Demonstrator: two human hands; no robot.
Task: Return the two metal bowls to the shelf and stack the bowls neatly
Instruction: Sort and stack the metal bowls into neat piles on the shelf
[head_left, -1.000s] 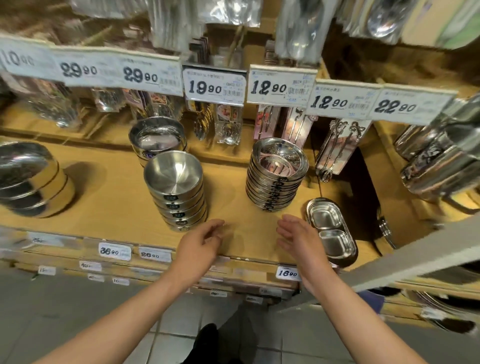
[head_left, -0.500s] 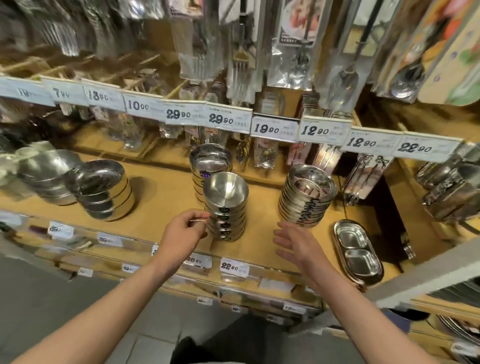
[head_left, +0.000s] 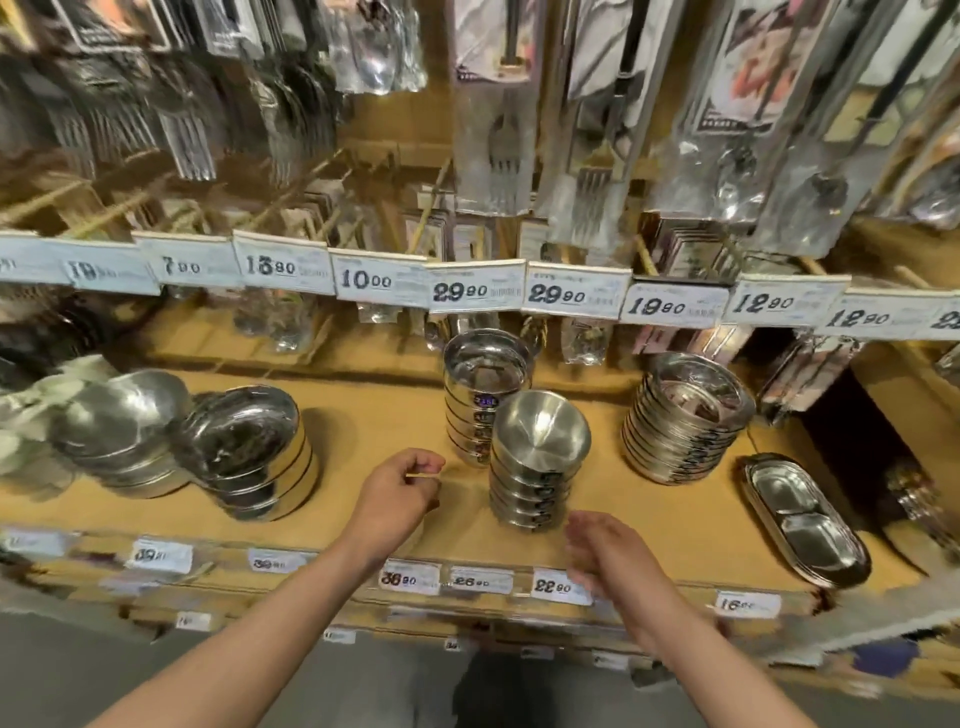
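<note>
On the wooden shelf (head_left: 363, 452) the bowl stack (head_left: 535, 467) stands straight at 12 o'clock; left hand (head_left: 397, 499) loosely curled, right hand (head_left: 605, 551) relaxed, both empty, so nudge gently if needed.

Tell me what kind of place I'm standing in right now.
Most likely a shop's kitchenware aisle. Price tags line the shelf edges, stacks of identical metal bowls sit on the wooden shelf, and packaged forks hang on hooks above.
</note>
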